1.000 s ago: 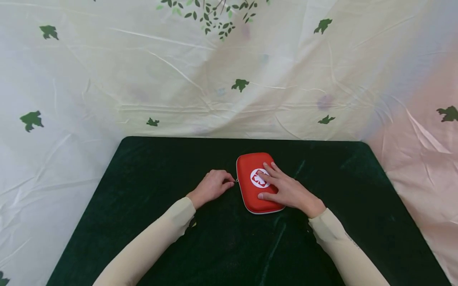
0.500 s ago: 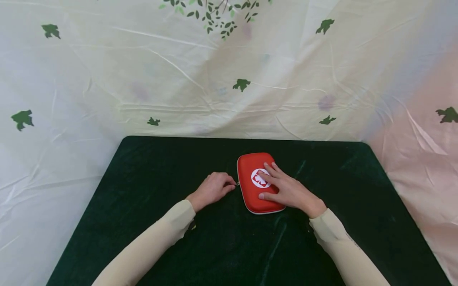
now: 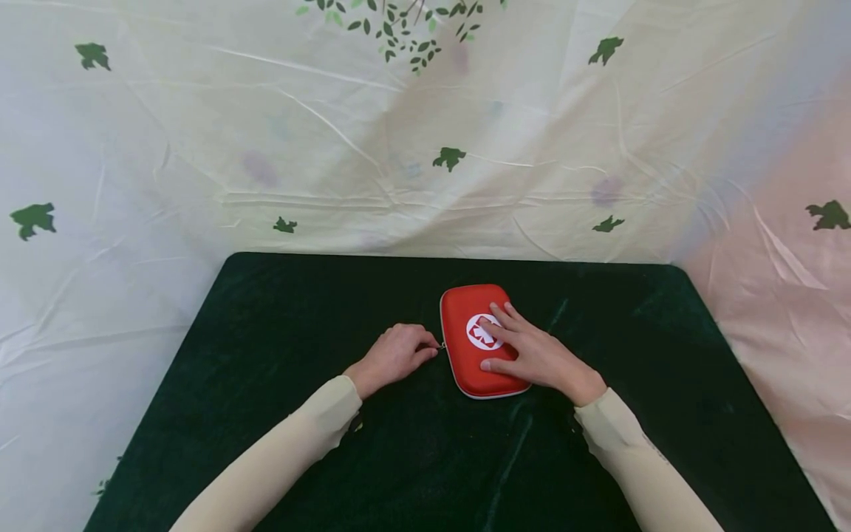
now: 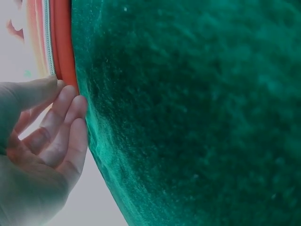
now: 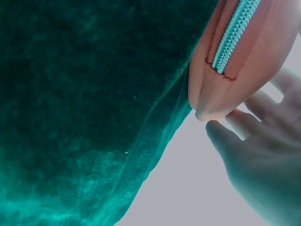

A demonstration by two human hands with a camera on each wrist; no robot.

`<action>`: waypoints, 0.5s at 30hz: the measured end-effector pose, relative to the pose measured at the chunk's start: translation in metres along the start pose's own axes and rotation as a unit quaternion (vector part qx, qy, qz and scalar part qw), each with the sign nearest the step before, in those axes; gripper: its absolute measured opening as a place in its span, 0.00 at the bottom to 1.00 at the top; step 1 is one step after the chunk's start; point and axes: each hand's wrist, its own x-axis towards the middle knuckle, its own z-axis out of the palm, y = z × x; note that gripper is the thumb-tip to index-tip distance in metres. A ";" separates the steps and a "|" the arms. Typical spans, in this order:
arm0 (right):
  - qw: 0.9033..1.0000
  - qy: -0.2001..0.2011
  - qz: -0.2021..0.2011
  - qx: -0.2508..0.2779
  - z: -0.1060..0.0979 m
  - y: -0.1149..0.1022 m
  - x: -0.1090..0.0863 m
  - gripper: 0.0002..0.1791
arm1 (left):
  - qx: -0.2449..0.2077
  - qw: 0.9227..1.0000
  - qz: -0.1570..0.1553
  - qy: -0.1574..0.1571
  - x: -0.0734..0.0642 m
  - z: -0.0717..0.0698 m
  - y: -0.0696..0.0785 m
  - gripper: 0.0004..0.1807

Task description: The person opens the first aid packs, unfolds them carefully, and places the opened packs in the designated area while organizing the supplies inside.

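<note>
A red zippered first-aid case (image 3: 462, 307) with a white round emblem lies flat on the dark green cloth. At its left edge, my left hand (image 3: 395, 355) pinches the small zipper pull (image 3: 442, 346) between thumb and fingers. The left wrist view shows the closed zipper teeth (image 4: 48, 42) running up to the thumb tip, which covers the pull. My right hand (image 3: 535, 353) rests spread over the case's right half, hiding part of the emblem. In the right wrist view, the zipper's end (image 5: 221, 66) is near the case's corner, and the right thumb touches the case.
Dark green velvety cloth (image 3: 306, 295) covers the table, whose far edge meets a pale hanging curtain (image 3: 319, 148) printed with green birds and leaves. A pinkish curtain part (image 3: 784, 295) hangs on the right.
My left hand has slid slightly towards me along the case's left edge, with the zipper pull in its pinch. The right hand and the case stay almost where they were.
</note>
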 end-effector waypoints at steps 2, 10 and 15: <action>1.000 0.000 0.001 -0.002 0.000 0.000 0.000 0.48 | 0.003 1.000 0.001 -0.002 -0.001 0.001 0.001 0.09; 1.000 0.000 0.004 -0.009 -0.001 -0.001 0.000 0.48 | 0.006 1.000 0.013 -0.023 -0.005 0.001 0.004 0.11; 1.000 -0.002 0.005 -0.009 -0.001 -0.002 0.000 0.48 | -0.004 0.999 0.032 -0.029 -0.008 0.001 0.004 0.12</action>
